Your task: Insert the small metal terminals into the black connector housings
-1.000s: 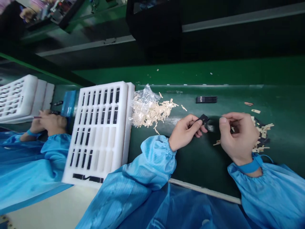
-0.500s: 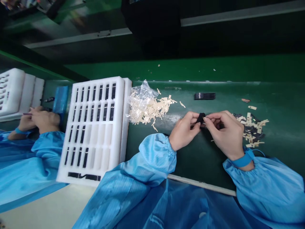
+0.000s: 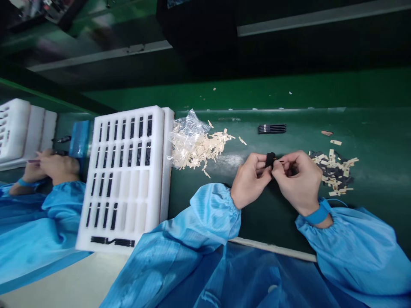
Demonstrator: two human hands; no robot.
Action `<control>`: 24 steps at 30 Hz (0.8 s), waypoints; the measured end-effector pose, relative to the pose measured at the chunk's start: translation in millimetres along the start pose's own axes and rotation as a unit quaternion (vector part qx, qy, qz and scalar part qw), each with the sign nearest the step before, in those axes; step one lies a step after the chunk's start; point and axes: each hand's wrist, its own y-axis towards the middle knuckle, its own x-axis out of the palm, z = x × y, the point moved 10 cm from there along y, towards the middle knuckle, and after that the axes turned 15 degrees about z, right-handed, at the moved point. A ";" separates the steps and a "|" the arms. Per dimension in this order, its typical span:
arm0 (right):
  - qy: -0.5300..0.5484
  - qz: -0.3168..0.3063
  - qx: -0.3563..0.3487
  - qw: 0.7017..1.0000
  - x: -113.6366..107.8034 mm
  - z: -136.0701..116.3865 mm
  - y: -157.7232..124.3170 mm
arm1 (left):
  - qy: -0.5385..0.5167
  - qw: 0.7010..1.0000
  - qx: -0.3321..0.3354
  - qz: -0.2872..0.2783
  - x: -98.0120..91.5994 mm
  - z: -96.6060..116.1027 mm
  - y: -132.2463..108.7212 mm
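Between my two hands, above the green bench, is a small black part. My left hand pinches it between thumb and fingers. The fingertips of my right hand are closed at its right end, where a thin dark tip shows; whether they grip the part itself or a small piece on it, I cannot tell. Beyond my hands lies a neat row of slim black parts. To the right of my right hand is a loose pile of cream and black small pieces.
A white foam tray with black parts in its slots stands at left, on another tray. Next to it, cream tabs spill from a clear plastic bag. Farther left, a co-worker's hands work near a blue box.
My right fingers have shifted at the right end of the black part, and a thin dark tip now shows there. The whole view has moved slightly.
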 end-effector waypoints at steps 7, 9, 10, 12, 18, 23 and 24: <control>0.010 0.006 0.049 0.999 1.3 12.3 -6.8 | 0.020 0.999 0.024 0.011 0.4 4.9 -3.8; 0.021 -0.005 0.056 0.998 2.2 15.0 -6.8 | 0.039 0.998 0.056 0.006 -1.1 10.7 -2.4; 0.027 -0.012 0.063 0.998 2.8 16.5 -6.6 | 0.051 0.996 0.075 0.003 -2.1 14.1 -1.5; 0.043 -0.031 0.082 0.995 5.5 20.0 -6.5 | 0.076 0.991 0.114 0.001 -4.8 21.0 0.5; 0.096 -0.064 0.145 0.983 11.8 26.4 -6.7 | 0.123 0.971 0.207 0.000 -9.9 37.0 2.8; 0.107 -0.061 0.152 0.981 11.4 25.4 -4.9 | 0.153 0.949 0.274 0.010 -12.6 50.2 0.0; 0.107 -0.059 0.152 0.981 11.0 25.7 -4.3 | 0.154 0.946 0.285 0.009 -12.5 52.5 -1.1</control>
